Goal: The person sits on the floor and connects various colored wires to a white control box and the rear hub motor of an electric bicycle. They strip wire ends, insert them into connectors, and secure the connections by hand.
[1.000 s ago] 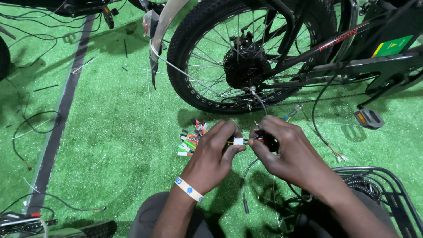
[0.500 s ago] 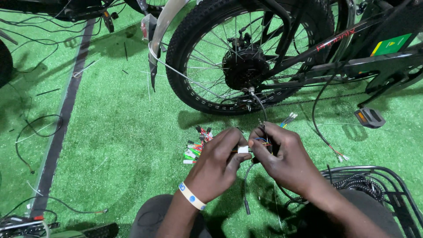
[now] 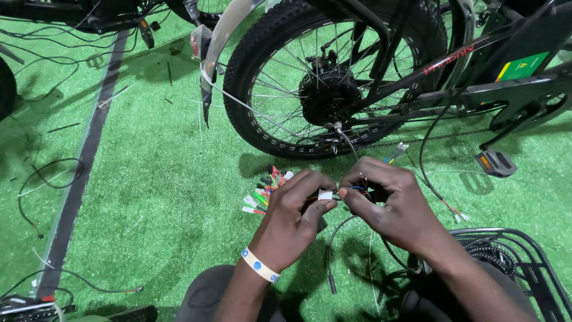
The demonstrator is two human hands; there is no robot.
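Joining the small connectors of the hub motor's cable, both hands pinched at the joint

At nine o'clock of my hands lies the fan of coloured wire ends (image 3: 265, 192) on the green turf (image 3: 149, 197). My left hand (image 3: 298, 209) is closed in a pinch, thumb and forefinger on the white connector (image 3: 325, 194), and my right hand (image 3: 387, 200) is closed likewise on the thin wires (image 3: 356, 189) touching that connector. The black cable (image 3: 348, 146) runs up to twelve o'clock, into the hub motor (image 3: 329, 95) of the rear wheel (image 3: 262, 59). I judge it best to hold the plug square, match colours, push straight and not tug the cable. At four o'clock sits a black wire basket (image 3: 524, 262); a pedal (image 3: 494, 162) lies at two.
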